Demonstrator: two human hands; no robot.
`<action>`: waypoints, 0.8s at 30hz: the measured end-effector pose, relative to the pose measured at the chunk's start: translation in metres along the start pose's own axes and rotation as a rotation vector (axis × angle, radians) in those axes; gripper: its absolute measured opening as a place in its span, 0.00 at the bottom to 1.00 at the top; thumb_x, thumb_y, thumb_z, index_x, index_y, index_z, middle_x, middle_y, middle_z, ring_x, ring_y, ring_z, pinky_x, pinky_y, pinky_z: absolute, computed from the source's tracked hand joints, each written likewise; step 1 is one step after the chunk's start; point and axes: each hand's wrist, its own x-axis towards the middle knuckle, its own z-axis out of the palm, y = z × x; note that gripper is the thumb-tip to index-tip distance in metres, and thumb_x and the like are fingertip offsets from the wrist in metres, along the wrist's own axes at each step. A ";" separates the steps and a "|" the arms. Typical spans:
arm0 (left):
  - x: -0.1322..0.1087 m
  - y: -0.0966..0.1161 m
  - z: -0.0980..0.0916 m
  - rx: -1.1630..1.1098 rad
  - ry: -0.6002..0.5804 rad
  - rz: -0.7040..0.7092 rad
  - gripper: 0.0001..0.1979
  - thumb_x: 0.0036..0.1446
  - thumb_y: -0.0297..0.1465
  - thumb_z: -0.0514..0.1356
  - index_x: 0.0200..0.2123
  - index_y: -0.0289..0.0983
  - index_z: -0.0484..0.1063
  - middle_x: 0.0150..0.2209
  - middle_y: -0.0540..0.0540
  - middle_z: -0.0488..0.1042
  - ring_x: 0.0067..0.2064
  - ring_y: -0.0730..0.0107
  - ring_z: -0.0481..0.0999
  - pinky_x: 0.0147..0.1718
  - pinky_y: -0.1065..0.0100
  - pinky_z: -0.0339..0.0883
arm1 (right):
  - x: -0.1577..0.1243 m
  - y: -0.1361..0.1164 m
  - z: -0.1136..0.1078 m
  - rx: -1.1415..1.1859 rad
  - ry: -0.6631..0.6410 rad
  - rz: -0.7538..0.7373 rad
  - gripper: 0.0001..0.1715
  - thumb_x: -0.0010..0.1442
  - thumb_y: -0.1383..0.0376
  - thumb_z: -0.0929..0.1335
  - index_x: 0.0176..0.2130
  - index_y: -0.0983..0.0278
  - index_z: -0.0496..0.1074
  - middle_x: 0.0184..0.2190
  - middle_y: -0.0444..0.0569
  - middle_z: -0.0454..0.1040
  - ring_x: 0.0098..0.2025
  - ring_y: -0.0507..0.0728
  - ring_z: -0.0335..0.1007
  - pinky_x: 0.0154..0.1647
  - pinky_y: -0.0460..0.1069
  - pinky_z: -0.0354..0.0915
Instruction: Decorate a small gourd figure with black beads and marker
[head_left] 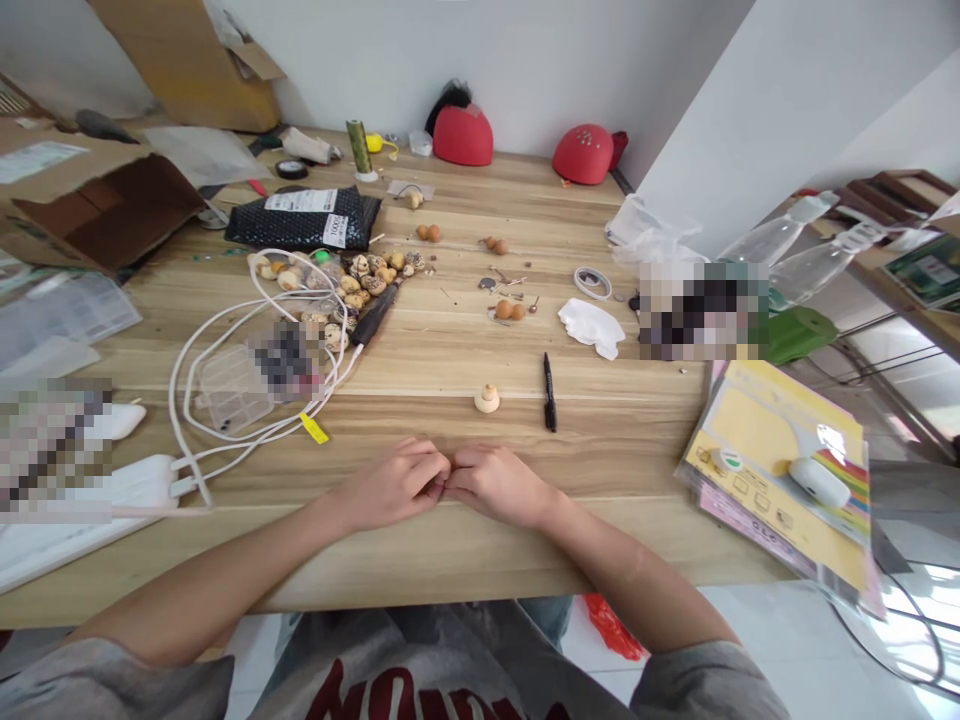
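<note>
My left hand (394, 485) and my right hand (499, 485) rest on the wooden table (480, 530), fingers curled, their fingertips meeting at the middle. Anything small between them is hidden by the fingers. Nearest to them, a little further up the table, stands a small cream-coloured gourd-shaped piece (487, 399). A black marker pen (550, 392) lies to its right. Further away sits a heap of speckled small gourds (360, 280).
White cables (255, 340) loop around a clear compartment box (234, 388) on the left. Small orange gourds, a white tissue (592, 327) and a black bag (304, 220) lie beyond. A yellow printed package (776, 470) sits at the right edge.
</note>
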 end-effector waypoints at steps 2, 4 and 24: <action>0.000 -0.001 0.000 -0.012 -0.005 -0.006 0.03 0.58 0.25 0.55 0.30 0.36 0.64 0.30 0.50 0.68 0.34 0.71 0.67 0.36 0.71 0.60 | -0.001 0.000 0.000 0.006 0.004 0.000 0.15 0.65 0.62 0.62 0.36 0.64 0.76 0.32 0.48 0.74 0.32 0.51 0.68 0.33 0.45 0.60; -0.001 -0.002 0.001 -0.035 -0.018 -0.022 0.04 0.58 0.25 0.55 0.30 0.36 0.64 0.30 0.50 0.68 0.34 0.72 0.67 0.36 0.71 0.60 | -0.001 -0.001 -0.001 0.002 -0.011 -0.005 0.16 0.65 0.63 0.61 0.37 0.64 0.76 0.33 0.49 0.74 0.33 0.51 0.69 0.32 0.45 0.60; 0.002 -0.002 -0.005 -0.123 -0.084 -0.136 0.03 0.56 0.26 0.56 0.30 0.36 0.67 0.31 0.50 0.69 0.35 0.72 0.70 0.35 0.72 0.61 | -0.001 -0.002 -0.003 -0.061 0.015 -0.073 0.13 0.65 0.66 0.62 0.35 0.66 0.75 0.33 0.49 0.74 0.33 0.52 0.69 0.33 0.46 0.61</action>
